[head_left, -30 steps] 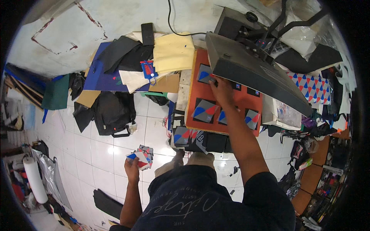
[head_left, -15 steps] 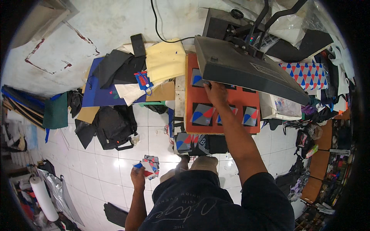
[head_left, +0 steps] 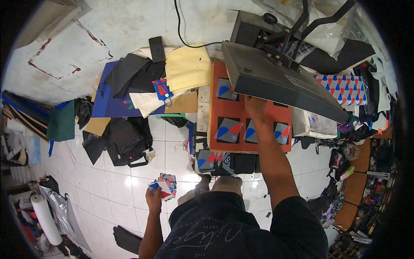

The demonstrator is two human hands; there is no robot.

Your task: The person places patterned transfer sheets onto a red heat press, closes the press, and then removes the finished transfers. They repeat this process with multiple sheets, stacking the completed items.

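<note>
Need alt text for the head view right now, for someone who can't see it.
Right hand reaches onto the orange press bed under the raised heat-press plate, among grey printed patches. Left hand holds a small stack of similar patches low over the white tiled floor.

Printed patches point(head_left: 163, 186): small fanned stack, red, blue, grey geometric print; we see it held low over white floor tiles. Printed squares point(head_left: 228, 130): we count four, dark-backed, same print, lying flat on orange press bed point(head_left: 221, 113), well apart.
</note>
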